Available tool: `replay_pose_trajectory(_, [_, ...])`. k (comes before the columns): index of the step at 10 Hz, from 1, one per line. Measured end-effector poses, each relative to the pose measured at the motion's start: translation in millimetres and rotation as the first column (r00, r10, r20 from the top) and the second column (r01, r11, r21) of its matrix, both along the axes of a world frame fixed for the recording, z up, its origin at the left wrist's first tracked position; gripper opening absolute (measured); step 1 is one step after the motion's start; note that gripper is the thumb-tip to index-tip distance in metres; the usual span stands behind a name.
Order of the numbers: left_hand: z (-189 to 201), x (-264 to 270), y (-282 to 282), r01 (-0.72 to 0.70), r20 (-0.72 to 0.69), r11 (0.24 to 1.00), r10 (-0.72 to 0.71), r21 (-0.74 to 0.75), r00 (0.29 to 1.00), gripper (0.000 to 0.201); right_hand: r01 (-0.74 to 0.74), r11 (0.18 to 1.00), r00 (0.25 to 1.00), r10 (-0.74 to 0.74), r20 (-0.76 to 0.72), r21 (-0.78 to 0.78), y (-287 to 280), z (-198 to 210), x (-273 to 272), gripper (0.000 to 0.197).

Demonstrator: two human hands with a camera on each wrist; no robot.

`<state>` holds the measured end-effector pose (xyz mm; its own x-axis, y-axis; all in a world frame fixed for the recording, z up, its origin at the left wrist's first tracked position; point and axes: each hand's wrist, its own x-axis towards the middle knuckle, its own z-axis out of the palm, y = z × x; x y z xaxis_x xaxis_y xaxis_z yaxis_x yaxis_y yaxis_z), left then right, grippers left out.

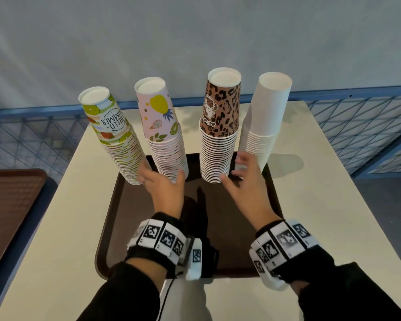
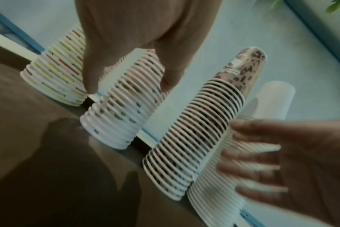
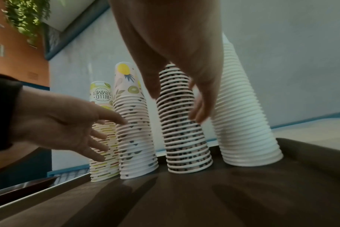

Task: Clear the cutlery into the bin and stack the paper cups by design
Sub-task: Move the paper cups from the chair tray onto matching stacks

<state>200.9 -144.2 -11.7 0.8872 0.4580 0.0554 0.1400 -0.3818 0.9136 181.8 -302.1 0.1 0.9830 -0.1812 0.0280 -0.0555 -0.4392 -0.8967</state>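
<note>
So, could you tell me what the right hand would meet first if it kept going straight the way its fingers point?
Most likely the plain white cup stack: the right hand reaches between it and the leopard-print stack, fingers spread. Whether they touch already is unclear.

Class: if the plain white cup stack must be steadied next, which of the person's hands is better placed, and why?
The right hand: its spread fingers already sit beside the white stack, while the left hand is at the pineapple stack.
</note>
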Motion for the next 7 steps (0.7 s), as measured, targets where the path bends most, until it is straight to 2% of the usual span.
replay_pose_trajectory(1, [6.3,17.9,11.4,0.085,0.099,0.996,-0.084,-0.005,0.992,0.089,-0.081,0.997,0.98,0.08,-0.182,0.001,12.1,1.1,17.0,0.08])
replay_pose_trajectory(2, [7.2,24.7,15.6,0.147,0.106,0.989,-0.146,-0.002,0.984,0.084,-0.034,0.999,0.971,0.039,-0.235,0.024,21.2,4.0,25.5,0.071])
replay_pose_trajectory(4, [5.5,29.4,18.0,0.144,0.117,0.989,-0.142,-0.013,0.983,0.082,0.067,0.996,0.96,-0.048,-0.274,0.058,35.5,1.5,31.4,0.06])
replay_pose_trajectory(6, [3.2,29.1,21.6,0.142,0.075,0.989,-0.139,-0.032,0.987,0.08,0.078,0.995,0.955,-0.057,-0.291,0.063,40.6,3.0,33.2,0.06])
replay_pose_trajectory(7, [9.0,20.3,19.5,0.124,0.006,0.992,-0.124,-0.028,0.992,0.083,0.09,0.993,0.955,-0.066,-0.289,0.074,36.2,3.6,31.9,0.064])
